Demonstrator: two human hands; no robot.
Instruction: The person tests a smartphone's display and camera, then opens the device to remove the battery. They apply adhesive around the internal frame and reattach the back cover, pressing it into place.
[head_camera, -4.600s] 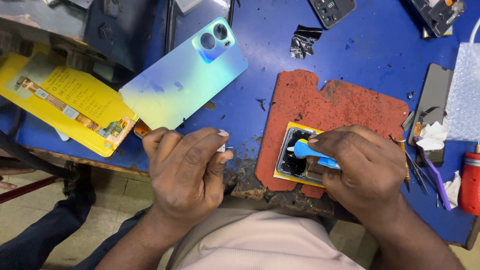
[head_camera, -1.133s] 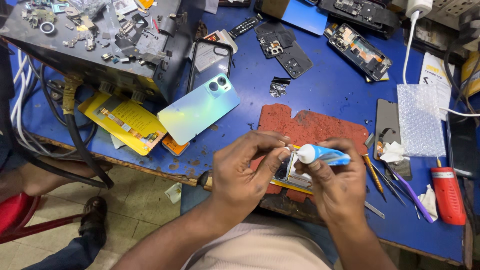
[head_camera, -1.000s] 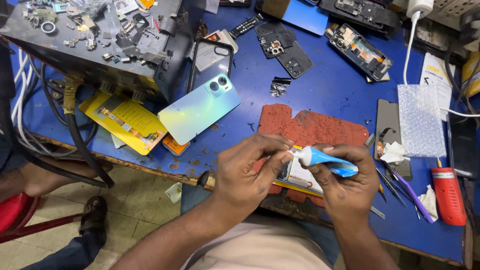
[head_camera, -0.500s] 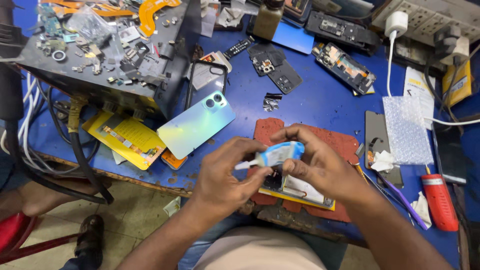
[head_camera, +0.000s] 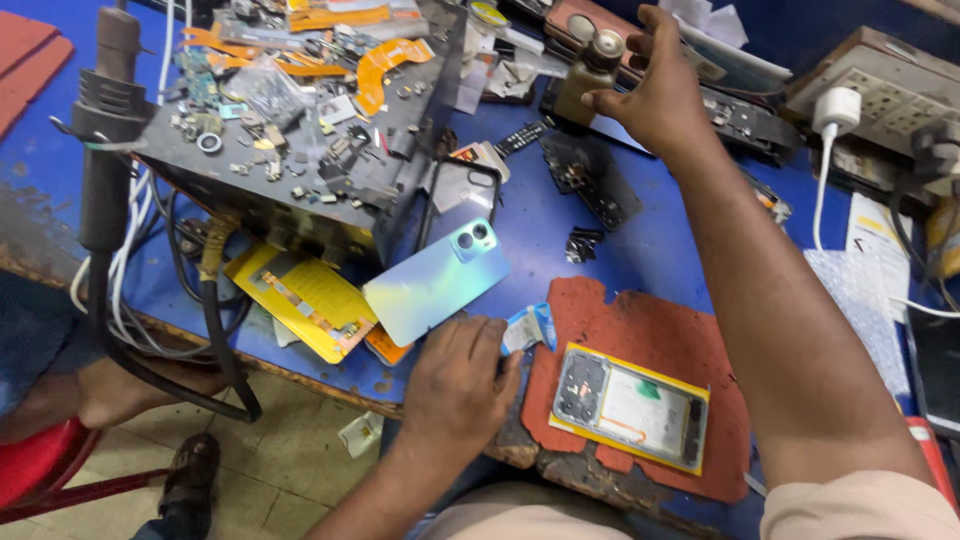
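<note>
My left hand (head_camera: 462, 373) rests near the table's front edge and holds a small blue and white tube (head_camera: 530, 328) against the blue table (head_camera: 640, 255). Far at the back, my right hand (head_camera: 653, 88) is closed around a small brown bottle (head_camera: 590, 75). An opened phone body (head_camera: 630, 405) lies face down on a red mat (head_camera: 650, 340), between my two arms. A shiny pale blue phone back cover (head_camera: 432, 285) lies just left of the tube.
A dark metal box covered in loose parts and orange flex cables (head_camera: 310, 130) stands at the left, with a hot-air handle (head_camera: 105, 120) beside it. A yellow battery pack (head_camera: 300, 300) lies below it. A white plug and socket strip (head_camera: 870, 100) sit at the back right.
My right hand let go of the tube and reached far back to the brown bottle. My left hand kept the tube and lowered it to the table. The camera tilted up.
</note>
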